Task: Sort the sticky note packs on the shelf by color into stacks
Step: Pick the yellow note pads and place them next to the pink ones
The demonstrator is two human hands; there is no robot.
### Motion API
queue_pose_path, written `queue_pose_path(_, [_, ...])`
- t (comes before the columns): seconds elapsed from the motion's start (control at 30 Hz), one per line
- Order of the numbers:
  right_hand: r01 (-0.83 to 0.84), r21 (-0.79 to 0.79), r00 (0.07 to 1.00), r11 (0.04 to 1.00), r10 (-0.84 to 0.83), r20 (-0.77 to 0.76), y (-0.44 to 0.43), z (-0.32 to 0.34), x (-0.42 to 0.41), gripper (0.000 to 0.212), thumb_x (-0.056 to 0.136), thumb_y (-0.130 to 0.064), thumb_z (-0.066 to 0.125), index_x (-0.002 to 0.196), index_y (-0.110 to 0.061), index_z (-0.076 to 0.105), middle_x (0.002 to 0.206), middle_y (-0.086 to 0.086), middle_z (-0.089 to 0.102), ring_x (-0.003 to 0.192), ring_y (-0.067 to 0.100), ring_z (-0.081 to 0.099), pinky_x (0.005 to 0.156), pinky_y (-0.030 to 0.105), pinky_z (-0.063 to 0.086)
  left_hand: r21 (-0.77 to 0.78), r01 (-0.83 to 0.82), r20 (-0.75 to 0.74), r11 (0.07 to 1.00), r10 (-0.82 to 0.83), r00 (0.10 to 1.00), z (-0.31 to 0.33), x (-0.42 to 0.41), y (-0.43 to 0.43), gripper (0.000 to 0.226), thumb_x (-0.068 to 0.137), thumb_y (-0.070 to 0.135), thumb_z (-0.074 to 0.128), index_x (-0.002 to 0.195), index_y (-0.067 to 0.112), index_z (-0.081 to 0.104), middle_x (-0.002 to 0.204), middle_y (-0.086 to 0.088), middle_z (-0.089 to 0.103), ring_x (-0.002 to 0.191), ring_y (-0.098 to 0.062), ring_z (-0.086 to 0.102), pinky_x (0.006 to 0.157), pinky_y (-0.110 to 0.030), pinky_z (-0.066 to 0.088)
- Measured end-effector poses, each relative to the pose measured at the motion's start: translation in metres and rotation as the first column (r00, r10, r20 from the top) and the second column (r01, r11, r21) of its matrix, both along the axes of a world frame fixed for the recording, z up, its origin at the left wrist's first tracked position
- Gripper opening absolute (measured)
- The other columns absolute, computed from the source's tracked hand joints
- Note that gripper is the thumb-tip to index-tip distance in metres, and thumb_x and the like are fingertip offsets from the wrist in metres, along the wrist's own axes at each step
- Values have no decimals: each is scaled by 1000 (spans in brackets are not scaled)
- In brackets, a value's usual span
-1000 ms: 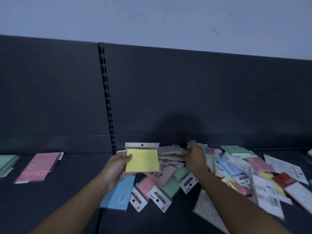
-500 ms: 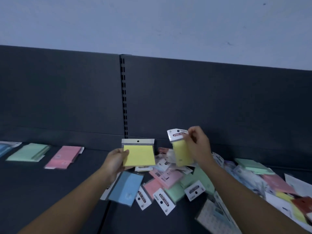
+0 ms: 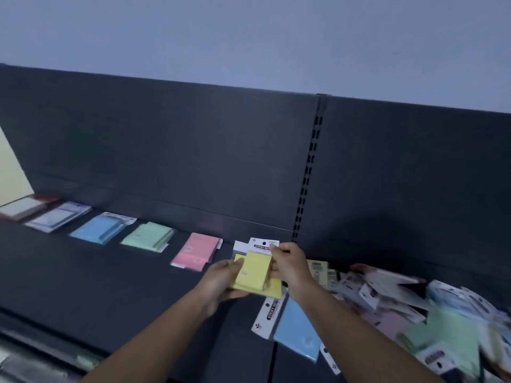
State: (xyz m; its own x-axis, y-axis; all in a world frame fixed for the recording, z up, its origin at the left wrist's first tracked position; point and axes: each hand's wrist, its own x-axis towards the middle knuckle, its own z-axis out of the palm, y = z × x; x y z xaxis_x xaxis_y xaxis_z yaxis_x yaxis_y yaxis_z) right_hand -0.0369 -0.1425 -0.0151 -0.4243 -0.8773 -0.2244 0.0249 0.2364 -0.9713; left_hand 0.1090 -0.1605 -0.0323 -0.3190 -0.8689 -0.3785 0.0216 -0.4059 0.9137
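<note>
Head view: the left grip is closed on the left side of two yellow sticky note packs held one on the other. Its thumb lies on top at their left edge and its fingers curl underneath. The right grip is closed on the right edge of the upper yellow pack, with the fingertips up by its white header card, which reads "STICKY NOTE". The lower yellow pack shows past the upper one along the bottom and right. Both packs are held in the air just above the dark shelf, near the foot of the back panel.

Just left of the grips a pink stack lies on the shelf. Further left in the same row come a green stack, a blue stack, a pale lavender stack and a last stack at the far edge, whose colour I cannot tell for sure.

Below the right forearm a blue pack lies flat with its header card toward the hands. To its right is a loose pile of unsorted packs, blurred, with green, pink and white among them. A slotted upright splits the back panel behind the right grip, and a pale wall rises above it.
</note>
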Motion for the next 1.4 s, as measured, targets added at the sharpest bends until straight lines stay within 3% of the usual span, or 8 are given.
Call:
queue_pose_path(0.2, [-70,17,963,997,72,-261,-23,-22,30,48,81,-4,66,123,-10,44,86,-8,54,89,15,57,78,27,46,23,24,-15,999,-23,1000,-13,23,-36,20,83,15,68,99,8,59,92,-6,73,81,-14,69,57,-23,54])
queue_pose_path(0.43, [-34,38,813,999,50,-580,-42,-46,34,26,83,-4,61,109,-4,58,116,13,54,106,21,53,86,19,37,-167,38,146,985,-14,989,-30,1,-58,18,82,1,64,98,8,58,101,-12,67,84,-19,66,67,-31,56])
queue_pose_path(0.5, [-109,92,725,990,142,-674,-45,-53,35,27,87,-4,55,113,-4,58,121,12,51,112,19,50,84,13,30,-354,147,473,924,42,880,-37,-3,-62,31,83,11,63,111,4,54,116,-14,58,104,-25,57,87,-35,49])
queue_pose_path(0.57, [-165,137,630,977,211,-748,-47,-59,36,33,90,-8,50,122,-7,54,130,9,48,121,19,43,90,13,27,-403,367,777,838,102,621,-41,-4,-62,42,88,29,55,123,8,45,128,-10,42,120,-27,39,98,-32,36])
queue_pose_path(0.63, [-179,161,566,971,235,-790,-48,-62,38,36,94,-11,45,130,-9,48,135,6,44,126,19,36,95,14,24,-382,456,846,804,106,522,-44,-5,-61,41,91,36,46,124,12,43,132,-8,34,123,-26,31,99,-32,30])
queue_pose_path(0.87, [-101,232,270,967,251,-930,-51,-72,35,40,102,-27,23,141,-19,32,141,-2,35,124,16,33,100,24,27,-382,456,825,804,74,561,-47,-10,-66,37,93,35,44,120,11,48,132,-8,34,122,-26,30,102,-31,29])
queue_pose_path(1.2, [-171,122,429,978,185,-884,-28,-53,31,43,96,-15,39,138,-12,34,138,5,38,123,21,37,102,28,31,-437,480,832,761,139,537,-43,-5,-56,45,90,34,49,129,13,40,134,-8,35,123,-26,31,101,-31,29])
queue_pose_path(1.4, [-130,110,337,985,148,-930,27,-48,-2,31,88,-7,46,116,-10,58,117,6,54,108,20,49,91,28,38,-668,572,722,476,231,652,-37,-37,-27,37,88,22,50,125,19,47,126,2,43,117,-16,37,95,-23,28])
